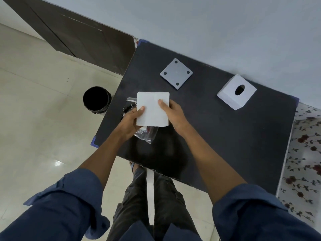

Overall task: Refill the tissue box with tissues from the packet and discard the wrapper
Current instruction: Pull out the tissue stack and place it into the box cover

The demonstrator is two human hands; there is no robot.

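A white stack of tissues [152,108] is held above the black table [217,136] between both hands. My left hand [129,121] grips its left edge, thumb on top, and the clear plastic wrapper [146,134] hangs crumpled beneath that hand and the stack. My right hand [173,113] holds the right edge with the thumb on top. The white tissue box cover [236,92], with an oval hole, sits at the table's far right. The box's grey square base plate [176,73], with round feet facing up, lies at the far middle.
A black round bin [97,100] stands on the tiled floor just left of the table. A dark wooden door [78,35] is behind it. A floral cloth [304,153] borders the table's right edge. A wall runs along the far side.
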